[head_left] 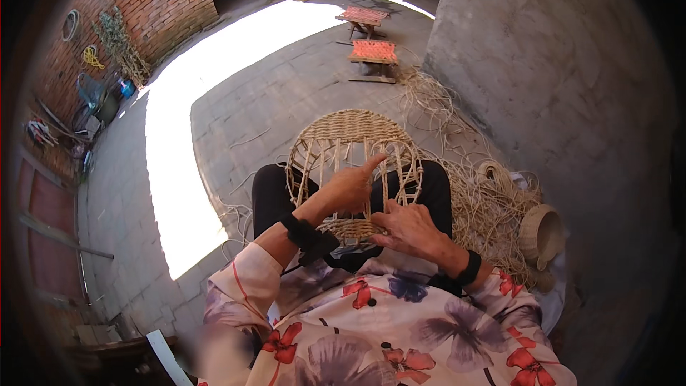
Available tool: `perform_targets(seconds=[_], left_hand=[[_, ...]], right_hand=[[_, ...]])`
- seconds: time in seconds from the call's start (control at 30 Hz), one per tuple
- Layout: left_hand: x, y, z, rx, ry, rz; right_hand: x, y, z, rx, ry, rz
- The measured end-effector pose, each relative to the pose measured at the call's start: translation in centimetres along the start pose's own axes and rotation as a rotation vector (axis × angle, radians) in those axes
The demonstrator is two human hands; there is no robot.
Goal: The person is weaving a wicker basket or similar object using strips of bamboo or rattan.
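Note:
A half-woven basket (354, 127) of straw-coloured cord rests across my lap, its far band closely woven and its middle open between upright strands. Over the opening is my left hand (349, 189), its index finger stretched toward the far right and its other fingers curled under and mostly hidden. What those curled fingers hold does not show. My right hand (411, 229) is closed at the basket's near right edge, thumb up and fingertips against the woven near band (349, 229). Both wrists wear black straps.
A tangled heap of cord (479, 207) lies at my right, with a small round woven basket (541, 234) beside it. Two low stools with red woven seats (373, 51) stand ahead. A plastered wall (557, 86) rises at right; a brick wall (153, 0) is at far left.

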State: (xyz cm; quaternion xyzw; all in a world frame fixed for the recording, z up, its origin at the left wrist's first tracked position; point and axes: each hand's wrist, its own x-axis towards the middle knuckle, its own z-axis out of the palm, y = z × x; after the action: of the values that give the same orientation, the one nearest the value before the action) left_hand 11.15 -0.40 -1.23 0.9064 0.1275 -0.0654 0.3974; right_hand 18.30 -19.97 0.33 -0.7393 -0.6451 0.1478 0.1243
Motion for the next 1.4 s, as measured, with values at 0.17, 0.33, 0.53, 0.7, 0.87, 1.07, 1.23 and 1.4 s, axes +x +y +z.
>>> perform_targets(seconds=[0.17, 0.33, 0.53, 0.7, 0.87, 1.07, 1.23, 1.4], left_hand=[[1.1, -0.5, -0.1, 0.011, -0.032, 0.007], [1.9, -0.2, -0.8, -0.375, -0.141, -0.136], [0.1, 0.0, 0.2, 0.051, -0.024, 0.037], [-5.3, -2.2, -2.0, -0.802, 0.034, -0.121], [-10.8, -4.0, -2.5, -0.950, 0.072, -0.124], [-9.3, -5.1, -3.9, -0.749, 0.198, -0.124], [-4.4, -4.1, -3.3, -0.232, 0.388, 0.049], [-2.8, -2.3, -1.3, 0.345, 0.403, 0.016]], right_hand=[[-0.1, -0.5, -0.4, 0.016, -0.007, 0.034], [0.0, -0.3, 0.1, -0.005, 0.036, 0.008], [-0.2, -0.2, 0.3, -0.020, 0.021, 0.033], [-0.6, -0.1, 0.1, 0.021, 0.066, 0.025], [0.2, -1.0, 0.1, 0.061, 0.342, -0.102], [2.1, -2.1, 1.5, 0.094, 0.212, -0.222], [2.8, -2.9, 2.0, 0.016, 0.165, -0.208], [4.0, -2.3, 1.6, 0.006, 0.029, -0.154]])
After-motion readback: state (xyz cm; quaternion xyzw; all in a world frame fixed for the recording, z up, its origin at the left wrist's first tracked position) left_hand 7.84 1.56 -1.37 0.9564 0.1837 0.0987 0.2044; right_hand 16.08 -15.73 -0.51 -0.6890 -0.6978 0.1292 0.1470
